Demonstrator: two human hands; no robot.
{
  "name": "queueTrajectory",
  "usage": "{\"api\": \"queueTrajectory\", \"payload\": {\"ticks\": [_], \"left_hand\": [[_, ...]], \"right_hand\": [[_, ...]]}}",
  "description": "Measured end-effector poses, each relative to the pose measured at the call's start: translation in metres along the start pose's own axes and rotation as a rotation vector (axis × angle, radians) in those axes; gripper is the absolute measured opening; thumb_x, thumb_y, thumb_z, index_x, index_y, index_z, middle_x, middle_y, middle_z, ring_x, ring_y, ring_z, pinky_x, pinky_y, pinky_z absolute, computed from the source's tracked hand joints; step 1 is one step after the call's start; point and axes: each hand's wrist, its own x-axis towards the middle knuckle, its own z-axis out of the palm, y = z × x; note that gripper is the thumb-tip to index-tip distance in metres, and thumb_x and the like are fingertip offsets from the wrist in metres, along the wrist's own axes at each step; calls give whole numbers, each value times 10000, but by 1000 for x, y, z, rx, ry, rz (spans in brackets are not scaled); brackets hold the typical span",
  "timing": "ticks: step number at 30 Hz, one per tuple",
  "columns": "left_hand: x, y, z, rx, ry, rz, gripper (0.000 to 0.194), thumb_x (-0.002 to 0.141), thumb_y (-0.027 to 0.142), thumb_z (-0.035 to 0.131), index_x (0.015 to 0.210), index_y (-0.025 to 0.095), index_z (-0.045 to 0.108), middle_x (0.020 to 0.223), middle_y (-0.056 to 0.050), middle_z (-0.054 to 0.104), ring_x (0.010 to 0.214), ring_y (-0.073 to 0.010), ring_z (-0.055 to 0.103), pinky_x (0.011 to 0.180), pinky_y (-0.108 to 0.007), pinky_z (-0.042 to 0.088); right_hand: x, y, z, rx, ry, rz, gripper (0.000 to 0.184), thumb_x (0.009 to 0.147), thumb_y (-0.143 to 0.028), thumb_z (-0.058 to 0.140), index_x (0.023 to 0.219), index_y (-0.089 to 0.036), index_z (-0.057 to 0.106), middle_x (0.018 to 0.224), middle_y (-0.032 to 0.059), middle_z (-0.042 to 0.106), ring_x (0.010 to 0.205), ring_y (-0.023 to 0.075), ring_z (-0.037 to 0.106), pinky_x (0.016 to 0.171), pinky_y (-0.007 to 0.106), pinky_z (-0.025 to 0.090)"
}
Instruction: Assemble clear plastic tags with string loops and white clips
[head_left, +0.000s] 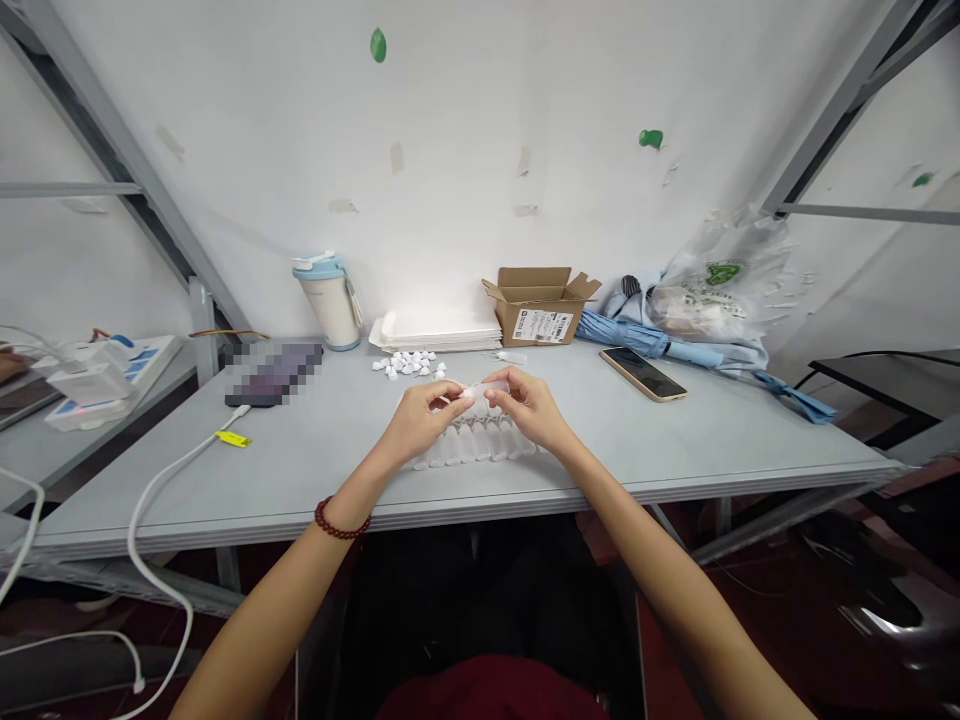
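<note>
My left hand (421,415) and my right hand (527,406) meet above the middle of the grey table (675,440). Both pinch the ends of a small clear plastic tube (486,389) held between them. Just under my hands a row of several similar clear tubes (472,445) lies side by side on the table. A little heap of small white caps (407,364) sits farther back, beyond my left hand. A red bead bracelet (339,524) circles my left wrist.
A white and blue jug (328,300), a stack of white trays (435,331) and an open cardboard box (540,305) stand along the wall. A phone (643,373) lies at right, beside a blue umbrella (660,345) and plastic bag (716,275). A white cable (165,490) runs off the left edge.
</note>
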Motion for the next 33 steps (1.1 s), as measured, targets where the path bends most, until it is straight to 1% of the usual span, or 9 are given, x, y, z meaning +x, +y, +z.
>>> {"api": "queueTrajectory", "payload": {"ticks": [2, 4, 7, 10, 14, 20, 28, 30, 33], "left_hand": [[0, 0, 0, 14, 25, 6, 290, 794, 437, 598, 799, 158, 679, 816, -44, 674, 750, -160, 576, 695, -254, 448], [1, -1, 1, 4, 6, -11, 318, 816, 458, 567, 823, 162, 684, 841, -50, 684, 765, -164, 585, 694, -254, 454], [3, -6, 2, -26, -37, -63, 432, 863, 515, 471, 762, 153, 683, 767, -59, 688, 718, -163, 592, 657, -255, 463], [4, -10, 3, -58, -44, -100, 494, 862, 555, 448, 716, 140, 674, 675, -59, 676, 657, -160, 592, 635, -259, 468], [3, -8, 4, -72, -36, -103, 468, 840, 549, 486, 693, 141, 661, 629, -45, 658, 624, -153, 588, 622, -253, 465], [-1, -1, 0, 14, -46, -21, 361, 842, 469, 521, 718, 161, 661, 718, -37, 671, 688, -159, 584, 638, -249, 439], [-1, -6, 3, 199, 103, 121, 217, 787, 395, 605, 822, 190, 667, 840, -48, 684, 835, -201, 595, 787, -301, 448], [-1, -6, 3, 193, 115, 119, 217, 788, 396, 609, 831, 193, 672, 845, -45, 686, 849, -199, 594, 784, -292, 445], [0, -4, 2, 131, 49, 51, 295, 835, 446, 537, 804, 188, 678, 841, -38, 693, 826, -188, 594, 715, -263, 438]], "right_hand": [[0, 0, 0, 7, 10, 8, 354, 811, -508, 586, 889, -165, 615, 642, 10, 603, 599, 130, 556, 540, 244, 393], [0, 1, 0, 2, 19, 7, 350, 812, -502, 586, 901, -165, 616, 643, 9, 601, 594, 128, 542, 540, 246, 392], [0, 2, 1, -32, 23, -2, 337, 819, -488, 583, 923, -170, 624, 647, 0, 578, 575, 120, 509, 538, 247, 391], [0, 2, 1, -38, 20, -9, 341, 819, -489, 580, 932, -171, 629, 652, -2, 567, 569, 117, 495, 537, 248, 394], [0, 1, 0, -20, -5, -13, 333, 831, -480, 567, 926, -166, 626, 653, 2, 581, 589, 120, 518, 546, 243, 392], [-1, -2, 0, -12, -8, 22, 312, 831, -460, 569, 890, -161, 635, 636, -10, 546, 574, 109, 483, 530, 236, 365], [0, -1, -1, 21, -9, 81, 354, 813, -497, 571, 835, -149, 632, 558, -31, 484, 526, 100, 447, 500, 231, 344], [0, -1, -1, 28, -6, 87, 371, 809, -514, 569, 839, -149, 631, 552, -32, 481, 521, 101, 448, 496, 232, 344], [0, -2, -1, 48, -3, 88, 389, 804, -528, 572, 855, -146, 630, 563, -30, 483, 523, 100, 451, 495, 232, 346]]}}
